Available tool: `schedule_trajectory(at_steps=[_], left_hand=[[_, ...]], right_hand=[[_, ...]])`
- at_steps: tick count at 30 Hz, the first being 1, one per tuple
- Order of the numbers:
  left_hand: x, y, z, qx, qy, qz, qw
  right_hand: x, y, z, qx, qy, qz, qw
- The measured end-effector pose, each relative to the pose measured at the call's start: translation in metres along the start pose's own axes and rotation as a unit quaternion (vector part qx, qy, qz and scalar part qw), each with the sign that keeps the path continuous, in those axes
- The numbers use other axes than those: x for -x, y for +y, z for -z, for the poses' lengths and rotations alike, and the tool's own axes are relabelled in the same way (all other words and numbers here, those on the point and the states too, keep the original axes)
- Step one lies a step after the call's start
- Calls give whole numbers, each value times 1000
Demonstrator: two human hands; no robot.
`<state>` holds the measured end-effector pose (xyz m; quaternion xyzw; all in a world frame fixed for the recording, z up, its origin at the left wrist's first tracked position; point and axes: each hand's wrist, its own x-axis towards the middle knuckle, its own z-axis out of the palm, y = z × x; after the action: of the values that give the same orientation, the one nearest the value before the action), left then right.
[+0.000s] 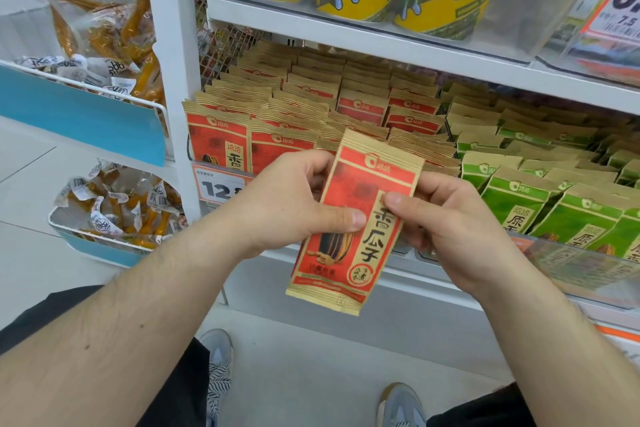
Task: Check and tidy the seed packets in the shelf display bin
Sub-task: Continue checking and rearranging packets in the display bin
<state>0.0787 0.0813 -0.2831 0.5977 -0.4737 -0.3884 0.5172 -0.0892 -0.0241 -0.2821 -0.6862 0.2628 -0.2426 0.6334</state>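
- Red-and-kraft sunflower seed packet [353, 218] is out of the bin, held in front of the shelf edge, printed face toward us.
- Our left hand [294, 204] pinches its left edge: thumb across the front near mid-height, fingers curled behind.
- Our right hand [446, 218] pinches the right edge, thumb on the yellow label strip, fingers behind. Both hands grip the same packet.
- Long axis runs near vertical, top tilted to the right and away, bottom seal toward us and lower left.
- Red packet rows [311, 104] sit directly behind and above the held packet, standing in files in the display bin [221, 180]; the gap it would go back into looks to be right behind its top edge, front of the centre file.
- Green packets [540, 198] fill the next section to the right; not the target.
- Judgement: we're mid-check. The return is a short push up and forward, top edge leading; both hands are equally near, the left slightly closer to the red rows.
- Risk: knocking the leaning front packets out of line.
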Motion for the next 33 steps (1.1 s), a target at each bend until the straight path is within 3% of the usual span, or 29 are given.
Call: schedule_trajectory(at_steps=[3, 6, 9, 11, 14, 18, 22, 26, 28, 30, 33], left_hand=[[2, 7, 1, -72, -17, -39, 997], [-5, 17, 12, -144, 119, -121, 975], [-23, 29, 23, -315, 190, -173, 913], [-41, 35, 26, -411, 162, -188, 877], [-70, 40, 24, -547, 79, -134, 822], [-97, 38, 23, -628, -7, -77, 774], [-108, 33, 17, -611, -37, -40, 790], [-92, 31, 17, -540, 62, -171, 822], [-78, 30, 17, -500, 152, -284, 804], [-63, 30, 19, -453, 251, -387, 763], [-42, 36, 25, -366, 360, -482, 711]], right_hand=[[0, -2, 8, 8, -24, 24, 999], [-1, -7, 20, 14, -17, 28, 999], [-3, -5, 28, 8, 1, 12, 1000], [-5, -4, 30, 4, 7, 5, 1000], [-6, -4, 31, -4, 18, 2, 1000], [-7, -3, 31, -16, 26, 1, 1000], [-6, -3, 33, -15, 32, 4, 999], [-5, -4, 35, -27, 54, 16, 998], [-6, -4, 35, -27, 65, 20, 997], [-6, -3, 34, -32, 76, 23, 996], [-6, -2, 34, -44, 93, 32, 994]])
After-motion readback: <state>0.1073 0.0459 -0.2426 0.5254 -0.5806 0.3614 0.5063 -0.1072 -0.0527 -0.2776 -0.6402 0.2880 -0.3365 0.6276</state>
